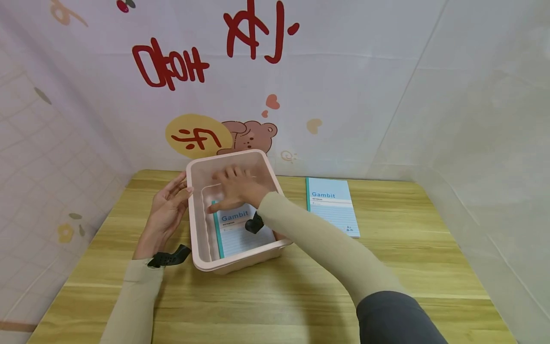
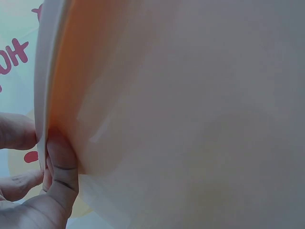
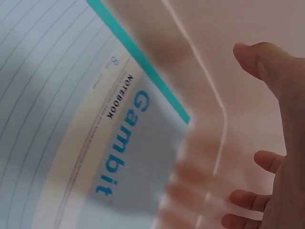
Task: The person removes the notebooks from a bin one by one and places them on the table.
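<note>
A pale pink plastic bin [image 1: 195, 229] stands tilted in the middle of the head view, its opening facing me. My left hand [image 1: 165, 210] holds its left rim; the left wrist view shows the thumb and fingers [image 2: 63, 162] pinching the rim [image 2: 44, 76] from both sides. Inside the bin lies a light blue Gambit notebook [image 1: 240, 239] with a teal spine. Over its upper end my right hand [image 1: 234, 188] reaches into the bin, fingers spread and holding nothing. The right wrist view has the notebook [image 3: 109, 143] below, apart from the fingers.
Right of the bin, a second Gambit notebook [image 1: 331, 205] lies flat on the wood-grain table [image 1: 408, 267]. A white printed curtain [image 1: 343, 95] with red characters and a cartoon bear hangs behind the table and along its sides.
</note>
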Available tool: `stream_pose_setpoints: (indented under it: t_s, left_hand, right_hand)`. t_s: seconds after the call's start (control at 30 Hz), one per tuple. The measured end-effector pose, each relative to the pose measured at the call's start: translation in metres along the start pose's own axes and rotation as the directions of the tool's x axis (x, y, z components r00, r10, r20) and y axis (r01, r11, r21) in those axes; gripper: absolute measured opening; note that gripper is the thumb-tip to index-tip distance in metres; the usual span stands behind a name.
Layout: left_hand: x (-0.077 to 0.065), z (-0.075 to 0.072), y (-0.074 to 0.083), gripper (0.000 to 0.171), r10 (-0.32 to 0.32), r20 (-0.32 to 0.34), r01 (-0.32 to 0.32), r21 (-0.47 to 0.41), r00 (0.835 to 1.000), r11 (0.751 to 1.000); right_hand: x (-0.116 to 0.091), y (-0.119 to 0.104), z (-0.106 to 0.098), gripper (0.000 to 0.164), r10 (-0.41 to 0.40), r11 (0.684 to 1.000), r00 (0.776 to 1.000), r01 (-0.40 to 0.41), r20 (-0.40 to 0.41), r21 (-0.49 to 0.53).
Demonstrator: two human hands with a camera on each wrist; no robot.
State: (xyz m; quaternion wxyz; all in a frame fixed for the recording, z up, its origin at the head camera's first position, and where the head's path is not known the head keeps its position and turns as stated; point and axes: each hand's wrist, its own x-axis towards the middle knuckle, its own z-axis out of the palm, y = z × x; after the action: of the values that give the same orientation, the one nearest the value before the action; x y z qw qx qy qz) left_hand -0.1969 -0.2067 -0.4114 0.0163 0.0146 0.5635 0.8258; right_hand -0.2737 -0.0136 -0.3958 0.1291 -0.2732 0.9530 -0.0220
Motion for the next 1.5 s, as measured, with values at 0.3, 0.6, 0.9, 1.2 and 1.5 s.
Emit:
stream_pose_setpoints:
  t_s: [0.3,0.6,0.9,1.2,1.5]
  left_hand:
    - [-0.001,0.001,0.002,0.070,-0.009,-0.006,0.009,0.017,1.000,1.000]
    - [-0.002,-0.001,0.001,0.069,-0.013,-0.010,0.013,0.004,1.000,1.000]
    - [-0.001,-0.002,0.000,0.068,-0.007,-0.002,0.007,0.010,1.000,1.000]
    - [0.001,-0.001,-0.001,0.068,0.002,0.001,-0.002,0.018,1.000,1.000]
    - [0.000,0.000,-0.001,0.067,0.002,-0.011,-0.003,-0.032,1.000,0.999]
  right_hand:
    - [-0.001,-0.006,0.012,0.096,0.038,0.999,0.997,-0.038,0.063,-0.001]
    - [0.007,-0.007,0.031,0.092,0.015,0.999,0.994,-0.019,0.108,0.037]
    - [0.002,-0.006,0.033,0.085,0.007,0.997,0.992,-0.016,0.127,0.071]
    - [0.001,-0.007,0.033,0.102,0.008,1.000,0.996,-0.010,0.084,0.023]
    - [0.008,-0.008,0.035,0.098,0.014,0.998,0.998,-0.011,0.054,-0.055]
